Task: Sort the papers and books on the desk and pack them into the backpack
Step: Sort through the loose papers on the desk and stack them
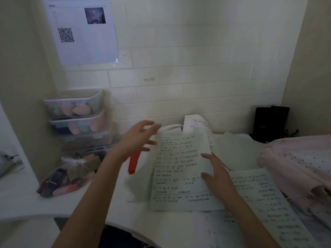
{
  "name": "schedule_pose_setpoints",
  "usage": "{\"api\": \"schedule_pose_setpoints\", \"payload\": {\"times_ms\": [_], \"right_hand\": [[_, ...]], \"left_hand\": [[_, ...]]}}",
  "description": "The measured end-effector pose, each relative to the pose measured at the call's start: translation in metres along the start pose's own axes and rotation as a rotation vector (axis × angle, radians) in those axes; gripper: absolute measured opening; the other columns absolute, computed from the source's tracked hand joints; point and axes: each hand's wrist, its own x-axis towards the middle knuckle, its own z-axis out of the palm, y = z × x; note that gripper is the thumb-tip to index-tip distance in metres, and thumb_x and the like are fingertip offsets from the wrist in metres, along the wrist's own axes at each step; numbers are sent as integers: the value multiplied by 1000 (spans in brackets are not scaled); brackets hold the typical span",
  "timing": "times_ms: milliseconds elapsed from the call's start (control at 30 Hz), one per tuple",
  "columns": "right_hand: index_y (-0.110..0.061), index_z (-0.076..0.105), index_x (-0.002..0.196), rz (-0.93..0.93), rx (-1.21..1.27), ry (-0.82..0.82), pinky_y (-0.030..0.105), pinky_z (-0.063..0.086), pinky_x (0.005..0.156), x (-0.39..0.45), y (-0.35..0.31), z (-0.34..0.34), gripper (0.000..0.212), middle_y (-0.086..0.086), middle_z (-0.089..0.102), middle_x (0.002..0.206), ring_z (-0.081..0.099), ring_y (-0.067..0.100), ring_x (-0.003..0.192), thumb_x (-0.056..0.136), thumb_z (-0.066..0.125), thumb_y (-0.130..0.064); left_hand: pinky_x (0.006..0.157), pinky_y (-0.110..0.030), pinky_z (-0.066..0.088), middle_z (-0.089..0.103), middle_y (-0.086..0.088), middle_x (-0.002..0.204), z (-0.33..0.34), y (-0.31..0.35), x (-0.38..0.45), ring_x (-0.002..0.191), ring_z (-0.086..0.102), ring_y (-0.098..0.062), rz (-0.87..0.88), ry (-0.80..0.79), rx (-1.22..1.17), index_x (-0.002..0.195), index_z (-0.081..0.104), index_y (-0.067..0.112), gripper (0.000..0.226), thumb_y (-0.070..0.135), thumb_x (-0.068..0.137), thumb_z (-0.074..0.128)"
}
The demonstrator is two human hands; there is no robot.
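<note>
The white bench (26, 199) carries scattered sheets. Right of both hands slumps a pale pink dotted fabric bundle (295, 167), possibly the backpack, though I cannot tell. Under the right hand (217, 178) lies a wide printed worksheet (265, 197). Between the hands stands 1 white printed sheet (177, 169), lifted; the right hand's fingers press its right edge, while the left hand (141, 138), fingers spread, touches its top-left corner. Sorting seems underway; next, squaring this sheet onto a stack. Beneath the left hand lies a small red folded strip (134, 162).

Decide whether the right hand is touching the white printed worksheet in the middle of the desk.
Touching. The head view shows the right hand with its fingers lying on the white printed worksheet's right edge.
</note>
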Motion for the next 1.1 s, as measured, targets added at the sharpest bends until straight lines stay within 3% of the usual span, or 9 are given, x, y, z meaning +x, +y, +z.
{"api": "schedule_pose_setpoints", "payload": {"times_ms": [33,100,200,367,500,600,733,1000,1100], "right_hand": [[-31,42,131,18,13,15,18,33,92,1,3,0,51,-3,46,131,40,5,105,89,58,-6],[-26,46,129,47,46,51,19,35,92,3,6,-1,47,2,48,132,42,6,105,89,59,-5],[-23,51,125,59,1,92,18,32,91,6,10,1,41,5,44,133,40,8,107,88,59,-5],[-19,60,119,-37,-185,119,20,31,98,5,7,6,37,7,34,142,39,19,123,85,60,-4],[-29,61,119,-117,-531,83,48,6,115,-3,3,12,30,0,12,158,6,25,145,89,57,-25],[-34,59,121,-155,-578,26,51,-14,112,-5,1,17,29,-4,9,159,-7,15,147,94,49,-30],[-37,42,136,-150,-555,17,49,-14,114,-5,1,17,43,-5,11,159,-5,9,146,95,44,-25],[-32,48,133,-202,-350,67,35,-11,116,-3,-3,19,39,-5,26,154,11,7,145,97,45,-18],[-29,53,129,-246,-261,99,32,-8,117,-2,-2,19,38,-4,35,149,21,8,142,96,47,-12]], "left_hand": [[91,-40,49,64,0,116,3,-5,1,100,64,-19,-65,-106,-193,126,53,23,65,68,81,41],[95,-38,41,61,-3,121,9,-21,7,108,58,-21,-109,-14,-388,120,58,17,62,63,90,28],[70,-26,42,63,-8,104,20,-54,9,89,55,-17,-113,254,-142,100,61,13,26,32,98,44],[58,-24,53,73,-7,90,30,-97,2,74,70,-21,-372,140,-180,103,67,9,36,36,80,72],[50,-21,52,73,-6,82,36,-95,4,67,70,-18,-340,84,-151,91,68,10,23,27,77,76],[53,-22,52,73,-9,82,28,-95,10,65,69,-19,-294,184,-134,89,69,10,18,23,78,75],[45,-18,46,67,-4,65,6,-78,14,49,62,-9,-148,311,-32,76,67,10,12,19,84,69],[68,-26,44,59,1,84,-17,-43,24,68,53,-6,-8,751,-505,95,57,10,27,33,99,45],[81,-35,52,66,-1,102,-16,-33,27,85,62,-14,-79,698,-835,101,57,18,28,40,99,40]]}}
